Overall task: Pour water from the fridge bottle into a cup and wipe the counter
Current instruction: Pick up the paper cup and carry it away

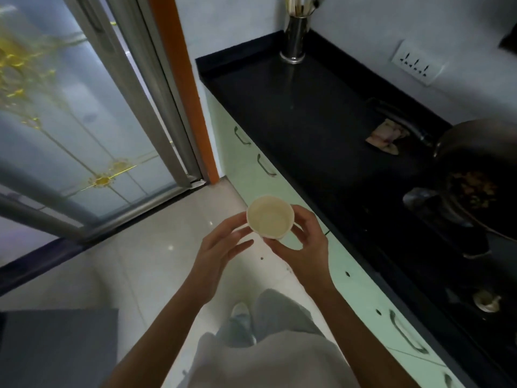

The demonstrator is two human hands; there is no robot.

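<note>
A small cream paper cup (270, 217) is held upright over the floor, just left of the counter's front edge. Its inside looks empty. My right hand (303, 245) grips it from the right and below, with fingers curled around its wall. My left hand (221, 247) is at the cup's left side, fingers spread and touching or nearly touching it. The black counter (302, 113) runs along the right. A crumpled light cloth (384, 137) lies on it near the stove. No bottle or fridge is in view.
A steel utensil holder (293, 37) stands at the counter's far corner. A dark pan with food (475, 175) sits on the stove at right. Pale green drawers (257, 163) line the counter front. A glass sliding door (84, 121) is at left.
</note>
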